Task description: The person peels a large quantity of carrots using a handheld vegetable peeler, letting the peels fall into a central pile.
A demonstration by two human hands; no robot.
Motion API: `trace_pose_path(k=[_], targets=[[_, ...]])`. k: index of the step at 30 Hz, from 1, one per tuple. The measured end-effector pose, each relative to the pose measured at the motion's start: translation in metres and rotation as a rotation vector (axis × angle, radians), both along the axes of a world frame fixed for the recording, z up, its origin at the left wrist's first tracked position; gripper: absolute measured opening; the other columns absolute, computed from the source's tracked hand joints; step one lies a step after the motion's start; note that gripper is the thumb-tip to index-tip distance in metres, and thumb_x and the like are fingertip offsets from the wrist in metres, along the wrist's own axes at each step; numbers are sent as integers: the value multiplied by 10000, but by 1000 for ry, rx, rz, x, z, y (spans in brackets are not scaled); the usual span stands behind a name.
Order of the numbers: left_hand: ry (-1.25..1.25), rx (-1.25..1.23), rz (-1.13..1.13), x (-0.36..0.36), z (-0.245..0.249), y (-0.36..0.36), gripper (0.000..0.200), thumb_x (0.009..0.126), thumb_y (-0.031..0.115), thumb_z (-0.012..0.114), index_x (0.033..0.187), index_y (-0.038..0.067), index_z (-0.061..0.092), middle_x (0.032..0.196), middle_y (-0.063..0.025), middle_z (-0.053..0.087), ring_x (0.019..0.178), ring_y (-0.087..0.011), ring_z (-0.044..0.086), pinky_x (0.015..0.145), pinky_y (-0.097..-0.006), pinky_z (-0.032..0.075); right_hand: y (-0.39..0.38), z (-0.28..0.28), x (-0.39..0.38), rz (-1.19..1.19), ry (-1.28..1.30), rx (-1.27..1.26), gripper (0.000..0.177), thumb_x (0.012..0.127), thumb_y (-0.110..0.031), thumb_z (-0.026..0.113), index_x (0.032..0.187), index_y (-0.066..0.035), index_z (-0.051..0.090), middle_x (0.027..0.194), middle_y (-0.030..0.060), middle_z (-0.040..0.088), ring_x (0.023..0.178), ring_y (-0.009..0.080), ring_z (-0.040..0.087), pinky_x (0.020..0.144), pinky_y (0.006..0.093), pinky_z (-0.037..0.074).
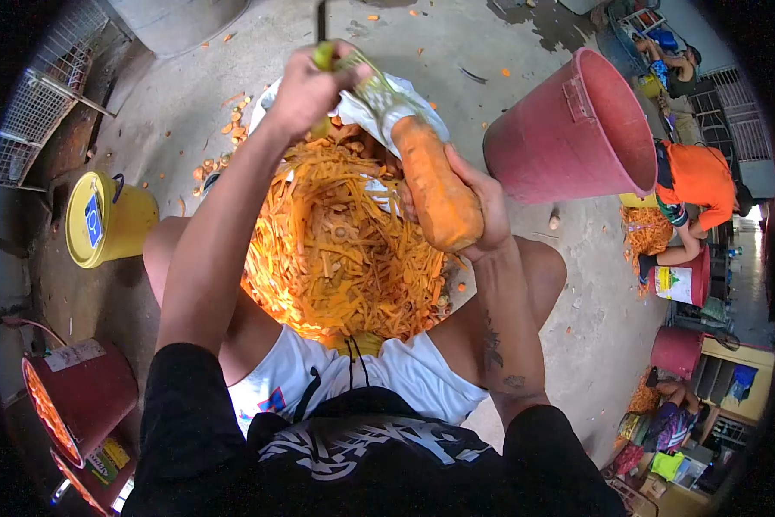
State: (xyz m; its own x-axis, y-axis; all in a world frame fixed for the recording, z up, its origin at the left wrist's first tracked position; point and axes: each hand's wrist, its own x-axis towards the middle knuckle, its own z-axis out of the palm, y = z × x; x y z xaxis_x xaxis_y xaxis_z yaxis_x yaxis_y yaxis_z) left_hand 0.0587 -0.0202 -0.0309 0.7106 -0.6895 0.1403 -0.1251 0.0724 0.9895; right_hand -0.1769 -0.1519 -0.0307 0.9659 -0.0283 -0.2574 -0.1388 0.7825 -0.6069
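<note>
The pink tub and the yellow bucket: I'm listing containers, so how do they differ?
The pink tub looks larger; the yellow bucket looks smaller.
The pink tub is open, its inner wall showing; the yellow bucket's top looks closed and bears a blue label.
The pink tub is on the person's right, the yellow bucket on the left.
Both stand on the floor.

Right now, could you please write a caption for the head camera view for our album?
Left hand holding a green tool, right hand a carrot, over orange peelings.
</note>
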Motion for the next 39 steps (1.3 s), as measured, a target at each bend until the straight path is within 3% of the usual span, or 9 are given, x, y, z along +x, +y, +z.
trace_pose_path(k=[3,9,13,20,22,26,32,36,39], targets=[[83,-8,85,3,-13,-5,200,921,221,763,907,77,625,706,57,541,522,-44,416,467,-238,331,-6,-2,1,-15,5,-18,514,1095,-444,383,1317,-10,544,1046,133,675,862,230,676,785,353,577],[-9,-86,-276,-54,12,-2,154,921,199,759,917,96,643,728,57,569,563,-49,474,487,-237,344,3,14,-3,-156,87,7,525,1091,-442,389,1321,2,551,1084,133,690,928,251,697,841,377,588],[11,-97,155,7,-9,-4,155,942,196,738,904,77,647,682,45,567,514,-41,419,461,-242,322,7,12,-2,-137,76,-12,517,1094,-421,381,1335,5,548,1104,139,694,936,246,701,828,364,587],[-50,-82,-215,-67,22,0,210,887,222,800,911,84,644,768,43,582,657,-82,512,575,-272,415,-2,7,-4,-189,80,-45,531,1098,-421,359,1333,21,538,1087,169,683,940,252,685,837,369,561],[-10,-73,-48,-28,4,0,174,908,205,777,924,80,656,750,38,594,589,-58,479,511,-247,360,-6,1,-6,13,-75,30,521,1099,-412,351,1328,16,541,1066,181,682,919,258,675,841,379,553],[104,-46,197,9,-14,-1,106,957,166,712,947,77,655,712,49,569,529,-37,438,453,-220,300,11,26,-2,-129,70,-81,538,1090,-429,352,1322,19,538,1022,175,675,863,250,649,807,359,534],[-42,-85,-90,-55,23,2,225,887,239,792,932,75,644,734,44,591,568,-54,495,494,-228,370,8,18,-7,-248,132,-116,571,1066,-461,367,1321,26,522,962,163,634,817,244,592,787,341,495],[73,-238,106,5,1,1,208,908,220,779,892,74,632,669,30,572,531,-81,503,500,-257,411,7,14,-8,-111,-11,10,554,1061,-443,382,1317,22,541,1019,183,651,906,280,624,826,390,496],[102,-6,89,-43,30,2,187,916,180,774,890,69,626,701,25,567,573,-96,531,542,-249,432,2,19,-8,-182,-2,40,544,1055,-432,400,1306,23,562,1065,185,660,955,298,636,843,414,491]])
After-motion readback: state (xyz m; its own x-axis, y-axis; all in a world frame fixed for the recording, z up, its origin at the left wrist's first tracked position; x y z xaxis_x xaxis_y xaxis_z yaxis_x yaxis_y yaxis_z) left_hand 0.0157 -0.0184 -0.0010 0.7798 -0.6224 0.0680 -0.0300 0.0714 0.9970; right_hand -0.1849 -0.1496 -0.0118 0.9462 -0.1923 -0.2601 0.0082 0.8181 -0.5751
